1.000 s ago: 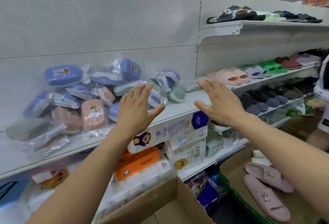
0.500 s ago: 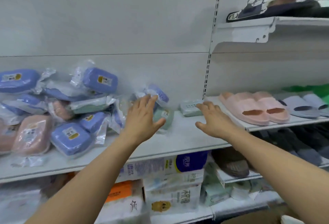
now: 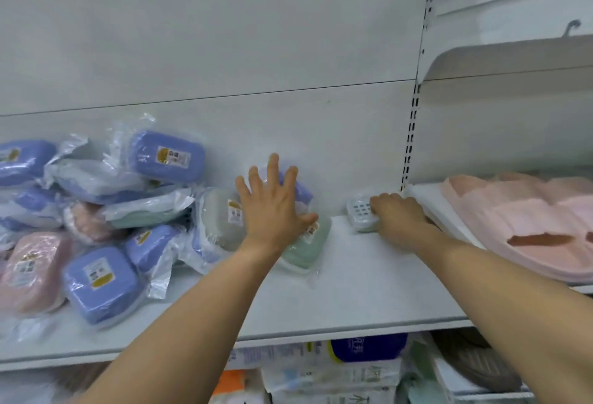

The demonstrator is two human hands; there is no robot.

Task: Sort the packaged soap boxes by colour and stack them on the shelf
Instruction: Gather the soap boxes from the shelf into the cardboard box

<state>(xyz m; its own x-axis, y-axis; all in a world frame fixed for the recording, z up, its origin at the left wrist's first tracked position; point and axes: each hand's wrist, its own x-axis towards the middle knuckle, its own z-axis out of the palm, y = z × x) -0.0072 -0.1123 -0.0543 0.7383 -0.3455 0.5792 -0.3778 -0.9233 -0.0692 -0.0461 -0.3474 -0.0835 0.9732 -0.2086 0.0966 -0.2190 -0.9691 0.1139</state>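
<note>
A person's left hand (image 3: 272,208) lies with fingers spread flat over wrapped soap boxes at the right edge of the unsorted pile (image 3: 106,221) on the white shelf (image 3: 353,301), pressing a green box (image 3: 308,243) without curling round it. The right hand (image 3: 398,214) curls its grip on a pale loose soap box (image 3: 361,214) by the back wall. The slick, loosely heaped blue, pink and green packs look liable to slide off the front lip if the pile is nudged.
</note>
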